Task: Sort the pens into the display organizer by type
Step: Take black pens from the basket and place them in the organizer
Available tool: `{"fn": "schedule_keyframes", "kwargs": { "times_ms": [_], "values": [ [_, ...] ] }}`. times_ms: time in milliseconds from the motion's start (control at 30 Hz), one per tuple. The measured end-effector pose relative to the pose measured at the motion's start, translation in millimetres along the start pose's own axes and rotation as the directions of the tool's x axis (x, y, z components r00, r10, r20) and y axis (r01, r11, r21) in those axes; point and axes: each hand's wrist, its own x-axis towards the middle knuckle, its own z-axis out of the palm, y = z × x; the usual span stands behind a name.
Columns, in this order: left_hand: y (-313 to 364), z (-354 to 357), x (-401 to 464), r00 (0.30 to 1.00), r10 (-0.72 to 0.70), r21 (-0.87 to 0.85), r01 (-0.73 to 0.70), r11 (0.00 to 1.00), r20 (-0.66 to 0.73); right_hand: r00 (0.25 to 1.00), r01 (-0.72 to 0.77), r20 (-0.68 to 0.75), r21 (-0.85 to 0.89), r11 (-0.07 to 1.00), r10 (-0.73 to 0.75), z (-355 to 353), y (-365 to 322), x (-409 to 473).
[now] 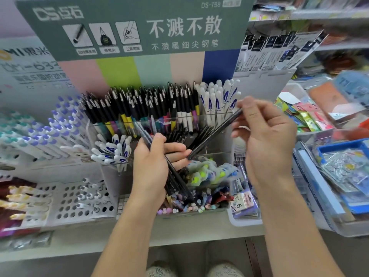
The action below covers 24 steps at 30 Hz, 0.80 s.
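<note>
Left hand [151, 166] grips a bundle of black pens [175, 176]; right hand [263, 134] pinches one black pen [215, 132] — display organizer [223, 124] mostly filled, sorting seemingly unfinished.

One head-worn camera looks down, close over the display organizer [159, 120]

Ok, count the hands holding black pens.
2: the left hand grips a bundle of black pens over the organizer; the right hand pinches a single black pen beside it.
</note>
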Motion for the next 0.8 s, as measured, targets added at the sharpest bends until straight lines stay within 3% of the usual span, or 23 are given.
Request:
{"fn": "schedule_keyframes", "kwargs": {
  "times_ms": [67, 167, 400, 567, 633, 667, 733, 800],
  "values": [
    [2.3, -7.9, 0.9, 0.999, 0.033, 0.011, -0.033, 0.999, -0.028, 0.990, 0.107, -0.086, -0.082, 0.991, -0.114, -2.4, 3.1, 4.0],
    [2.9, -15.4, -1.8, 0.998, 0.049, 0.036, -0.048, 0.998, -0.026, 0.981, 0.135, -0.104, -0.224, 0.965, -0.161, -0.2, 24.9, 1.2],
    [-2.4, -28.2, -5.7, 0.999, 0.050, 0.120, -0.051, 0.991, 0.018, 0.999, 0.029, 0.038, -0.409, 0.912, -0.015, 17.2, 77.8, -6.9],
    [-1.8, -27.5, -8.1, 0.996, 0.018, 0.158, -0.032, 0.987, 0.089, 0.979, 0.197, 0.086, -0.643, 0.740, -0.185, 25.5, 83.7, -3.3],
    [-1.7, -24.5, -10.5, 0.992, 0.003, 0.178, -0.027, 0.984, 0.130, 0.971, 0.231, 0.107, -0.656, 0.718, -0.214, 25.7, 70.9, -5.4],
    [-2.4, -23.0, -11.4, 0.989, 0.002, 0.190, -0.031, 0.981, 0.151, 0.977, 0.209, 0.108, -0.623, 0.754, -0.181, 25.0, 61.7, -8.0],
    [-4.3, -19.0, -12.6, 0.980, -0.003, 0.218, -0.041, 0.975, 0.197, 0.989, 0.041, 0.148, -0.455, 0.890, 0.030, 22.6, 43.0, -13.9],
    [-6.2, -14.4, -13.3, 0.966, -0.029, 0.241, -0.035, 0.970, 0.256, 0.929, -0.184, 0.264, -0.275, 0.944, 0.258, 19.8, 32.9, -19.8]
  ]
}}
